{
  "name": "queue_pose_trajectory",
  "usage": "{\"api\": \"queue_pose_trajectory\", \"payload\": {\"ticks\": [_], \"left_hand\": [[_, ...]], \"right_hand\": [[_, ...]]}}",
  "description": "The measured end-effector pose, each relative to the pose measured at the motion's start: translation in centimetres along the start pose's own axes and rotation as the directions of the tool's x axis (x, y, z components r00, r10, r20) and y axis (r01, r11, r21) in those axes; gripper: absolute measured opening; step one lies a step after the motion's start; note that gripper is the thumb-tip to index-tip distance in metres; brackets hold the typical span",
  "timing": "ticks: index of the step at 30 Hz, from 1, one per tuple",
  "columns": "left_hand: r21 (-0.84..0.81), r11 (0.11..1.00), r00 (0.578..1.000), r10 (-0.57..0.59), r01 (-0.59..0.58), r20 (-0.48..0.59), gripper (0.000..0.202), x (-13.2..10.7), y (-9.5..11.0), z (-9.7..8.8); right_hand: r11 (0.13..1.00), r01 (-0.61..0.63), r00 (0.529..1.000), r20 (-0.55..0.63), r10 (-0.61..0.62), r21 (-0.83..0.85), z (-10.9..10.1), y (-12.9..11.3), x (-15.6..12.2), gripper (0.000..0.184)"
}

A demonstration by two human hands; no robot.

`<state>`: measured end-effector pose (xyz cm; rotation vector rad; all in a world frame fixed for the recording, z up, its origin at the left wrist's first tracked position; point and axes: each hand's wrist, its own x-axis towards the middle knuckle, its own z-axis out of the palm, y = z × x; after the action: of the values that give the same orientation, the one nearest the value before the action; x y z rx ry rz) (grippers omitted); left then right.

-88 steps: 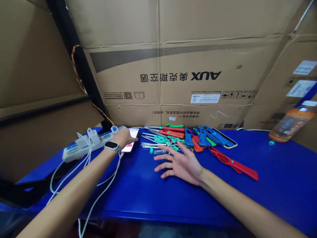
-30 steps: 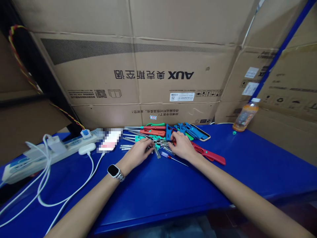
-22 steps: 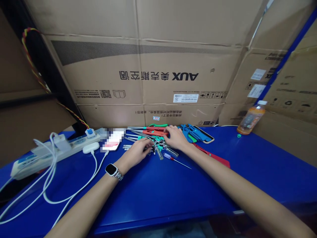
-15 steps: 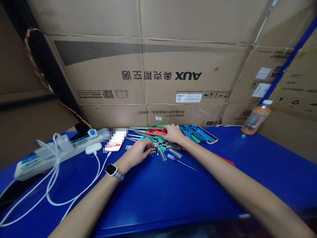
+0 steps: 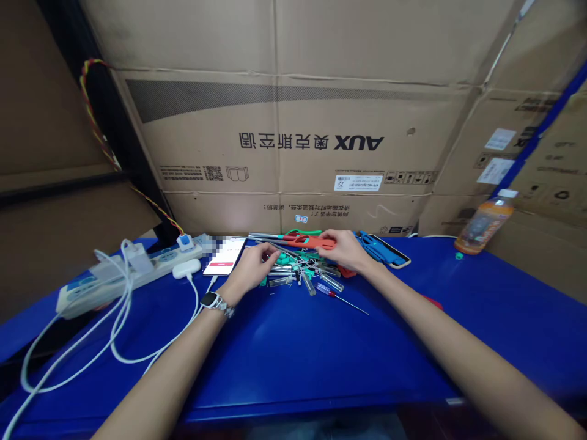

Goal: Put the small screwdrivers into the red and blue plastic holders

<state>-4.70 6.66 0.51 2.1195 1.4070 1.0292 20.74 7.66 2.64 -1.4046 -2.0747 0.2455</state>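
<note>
Handwork at a glossy blue desk (image 5: 298, 360), observed from beside the worker. The right hand (image 5: 343, 249) grips the right end of an orange plastic handle with an elongated opening (image 5: 312, 242), thumb on the near side and fingers over the far side. The handle lies at the back of a loose pile, in front of the cardboard wall (image 5: 275, 165). The left hand (image 5: 255, 266), wearing a square-faced watch on a metal band (image 5: 217, 302), is at the pile's left edge, its fingers curled beside slim metal rods and small turquoise plastic parts (image 5: 285, 259); whether they hold anything cannot be told.

Near side of the pile: clear plastic tubular pieces (image 5: 309, 284) and, just in front, a screwdriver with a translucent purple handle and red collar (image 5: 326, 289), its shaft pointing right and toward the worker. To the right, blue plastic handles (image 5: 376, 249) lie against a dark phone in a pale-edged case (image 5: 400, 256).

The step in hand appears to be separating the orange handle from its neighbours. Lifting it would call for a firm grip on its end and a path clear of the adjoining rods and thin white wires (image 5: 308, 264).
</note>
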Motion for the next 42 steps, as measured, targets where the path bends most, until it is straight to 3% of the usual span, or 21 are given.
{"api": "queue_pose_trajectory", "payload": {"ticks": [2, 4, 7, 9, 10, 13, 15, 17, 19, 21, 23, 29, 37, 40, 42], "left_hand": [[-0.228, 0.966, 0.991, -0.129, 0.121, -0.023, 0.038, 0.1, 0.4, 0.4], [-0.441, 0.874, 0.974, -0.228, 0.205, 0.0, 0.048, 0.1, 1.0, 1.0], [-0.686, 0.702, 0.971, -0.239, 0.19, 0.024, 0.048, 0.0, 1.8, 1.5], [-0.789, 0.596, 0.978, -0.208, 0.148, 0.027, 0.044, -0.1, 2.4, 1.6], [-0.798, 0.588, 0.983, -0.177, 0.135, 0.036, 0.043, -0.2, 2.7, 1.6], [-0.743, 0.654, 0.99, -0.081, 0.143, 0.119, 0.044, -0.3, 3.1, 1.5], [-0.655, 0.747, 0.99, -0.036, 0.117, 0.136, 0.047, -0.2, 2.8, 1.3], [-0.48, 0.876, 0.996, 0.003, 0.04, 0.089, 0.052, 0.0, 1.9, 1.0], [-0.204, 0.977, 0.998, 0.061, -0.054, 0.028, 0.049, 0.1, 0.8, 0.8], [-0.01, 0.995, 0.994, 0.104, -0.104, 0.027, 0.038, 0.2, -0.1, 0.8], [0.057, 0.991, 0.992, 0.115, -0.118, 0.051, 0.026, 0.3, -0.7, 1.0], [0.077, 0.994, 0.994, 0.074, -0.08, 0.078, 0.013, 0.8, -0.7, 2.1], [-0.036, 0.994, 0.994, 0.103, -0.102, 0.034, 0.013, 1.1, -0.2, 1.7], [-0.236, 0.965, 0.991, 0.129, -0.117, 0.037, 0.02, 0.8, 0.0, 0.9], [-0.47, 0.881, 0.995, 0.091, -0.06, 0.044, 0.026, 0.6, 0.2, 0.5]], "right_hand": [[0.972, -0.049, 0.998, -0.031, 0.057, 0.229, -0.1, -0.1, -2.0, 0.027], [0.889, -0.083, 0.995, -0.007, 0.097, 0.45, 0.2, -0.4, -3.8, 0.029], [0.763, -0.09, 0.996, 0.044, 0.081, 0.64, 0.9, -1.1, -5.6, 0.033], [0.701, -0.15, 0.986, 0.159, 0.052, 0.697, 1.2, -1.9, -6.0, 0.039], [0.666, -0.209, 0.968, 0.249, 0.037, 0.716, 1.3, -2.4, -6.0, 0.043], [0.535, -0.414, 0.868, 0.496, -0.011, 0.737, 1.5, -3.9, -5.6, 0.049], [0.455, -0.479, 0.834, 0.551, -0.03, 0.751, 1.6, -4.5, -5.5, 0.044], [0.395, -0.499, 0.835, 0.55, -0.019, 0.771, 1.8, -4.5, -5.6, 0.039], [0.352, -0.511, 0.843, 0.537, 0.027, 0.784, 2.0, -4.0, -5.9, 0.035], [0.318, -0.531, 0.839, 0.541, 0.065, 0.786, 2.1, -3.5, -6.3, 0.032], [0.298, -0.553, 0.825, 0.561, 0.068, 0.778, 2.1, -3.3, -6.6, 0.031], [0.33, -0.551, 0.823, 0.565, 0.06, 0.767, 2.5, -4.2, -6.8, 0.041], [0.21, -0.538, 0.837, 0.547, 0.023, 0.816, 2.6, -3.9, -6.8, 0.029], [0.276, -0.518, 0.845, 0.534, 0.018, 0.81, 2.1, -3.7, -6.9, 0.034], [0.338, -0.504, 0.846, 0.533, 0.01, 0.795, 1.9, -3.5, -7.0, 0.04]]}}
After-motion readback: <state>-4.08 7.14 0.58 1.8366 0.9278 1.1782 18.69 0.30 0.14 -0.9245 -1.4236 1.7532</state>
